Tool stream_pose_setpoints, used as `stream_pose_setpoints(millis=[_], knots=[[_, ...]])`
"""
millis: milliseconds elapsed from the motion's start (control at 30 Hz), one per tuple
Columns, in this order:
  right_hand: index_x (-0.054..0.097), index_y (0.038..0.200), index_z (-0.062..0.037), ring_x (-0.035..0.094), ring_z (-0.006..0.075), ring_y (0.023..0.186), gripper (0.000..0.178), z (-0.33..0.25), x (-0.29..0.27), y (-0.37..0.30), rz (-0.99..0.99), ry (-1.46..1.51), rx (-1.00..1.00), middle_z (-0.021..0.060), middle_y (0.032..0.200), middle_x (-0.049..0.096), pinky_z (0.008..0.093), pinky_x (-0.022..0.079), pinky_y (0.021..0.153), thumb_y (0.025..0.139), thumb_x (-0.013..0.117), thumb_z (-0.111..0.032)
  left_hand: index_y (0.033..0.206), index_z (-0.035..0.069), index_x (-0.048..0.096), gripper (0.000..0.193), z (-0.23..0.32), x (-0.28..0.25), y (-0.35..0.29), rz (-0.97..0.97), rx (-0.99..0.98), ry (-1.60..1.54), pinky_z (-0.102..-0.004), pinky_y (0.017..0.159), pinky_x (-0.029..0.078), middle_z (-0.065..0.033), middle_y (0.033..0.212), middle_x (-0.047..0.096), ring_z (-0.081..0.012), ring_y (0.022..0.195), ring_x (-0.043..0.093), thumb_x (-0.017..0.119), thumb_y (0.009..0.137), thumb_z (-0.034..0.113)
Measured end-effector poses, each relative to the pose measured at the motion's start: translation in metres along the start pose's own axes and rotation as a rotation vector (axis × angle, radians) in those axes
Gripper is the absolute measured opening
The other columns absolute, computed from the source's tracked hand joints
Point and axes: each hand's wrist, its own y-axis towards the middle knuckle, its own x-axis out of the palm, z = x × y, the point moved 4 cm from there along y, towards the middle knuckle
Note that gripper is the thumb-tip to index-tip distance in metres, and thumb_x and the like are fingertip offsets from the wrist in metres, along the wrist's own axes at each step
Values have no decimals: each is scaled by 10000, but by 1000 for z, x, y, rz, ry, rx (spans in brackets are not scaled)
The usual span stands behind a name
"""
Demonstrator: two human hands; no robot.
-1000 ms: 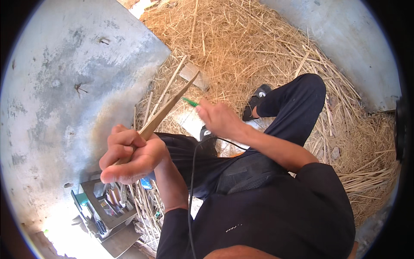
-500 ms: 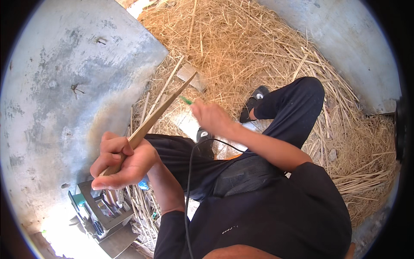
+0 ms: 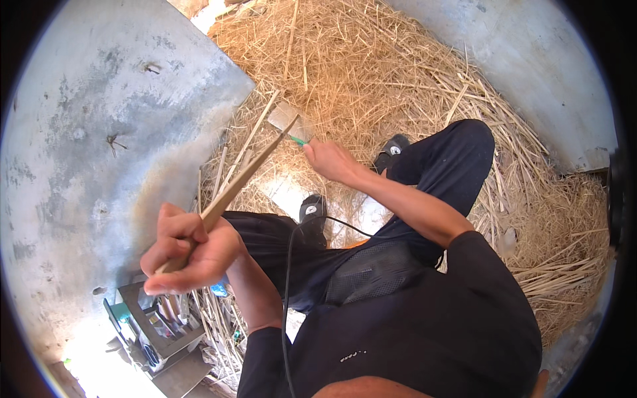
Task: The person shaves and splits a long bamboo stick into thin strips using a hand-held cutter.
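Observation:
My left hand (image 3: 199, 249) is closed around the thick lower end of a long, tapering strip of wood or bamboo (image 3: 240, 182). The strip slants up and away to the right, ending in a thin tip. Close to that tip is my right hand (image 3: 332, 161), its fingers closed on a small tool with a green part (image 3: 298, 140). The green part sits beside or against the strip's far end; I cannot tell whether they touch. Most of the tool is hidden in the fingers, and its kind does not show.
Straw-like shavings (image 3: 358, 66) and long loose strips (image 3: 458, 99) cover the floor. A flat block (image 3: 284, 116) lies beyond the strip's tip. At lower left stands a dark box (image 3: 162, 325) of small items. Grey walls flank both sides; a black cable (image 3: 290, 265) hangs before me.
My right hand has moved up and slightly right, bringing the green tool from below the strip to near its tip. The left hand and strip have barely shifted.

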Motion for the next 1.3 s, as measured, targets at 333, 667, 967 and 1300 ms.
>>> stream_pose_setpoints(millis=[333, 667, 967, 1300], knots=[[488, 802, 6, 517, 309, 524, 372, 11, 32, 16, 34, 180, -17, 144, 532, 488, 445, 447, 541, 973, 329, -284, 650, 133, 279, 489, -13, -13, 14, 137, -19, 31, -206, 398, 123, 41, 406, 164, -51, 371, 117, 233, 997, 474], [469, 837, -10, 509, 370, 426, 285, -15, 42, 0, 73, 347, -152, 190, 491, 496, 475, 415, 452, 964, 400, -257, 607, 155, 246, 498, -31, -29, 28, 224, -47, 96, -219, 414, 128, 34, 420, 175, -64, 386, 134, 295, 979, 482], [466, 815, -8, 495, 351, 405, 316, -5, 35, -2, 136, 312, 4, 168, 476, 479, 466, 410, 433, 978, 377, -264, 587, 175, 205, 473, -24, -24, 20, 109, -155, -26, -228, 422, 107, 44, 403, 117, -59, 386, 90, 287, 966, 447], [471, 778, 6, 495, 239, 414, 281, -24, 14, -11, 47, 260, -123, 137, 553, 471, 375, 410, 379, 971, 376, -173, 575, 160, 217, 504, -15, -14, 13, 51, -99, -114, -223, 405, 107, 48, 394, 137, -49, 368, 97, 271, 987, 446]])
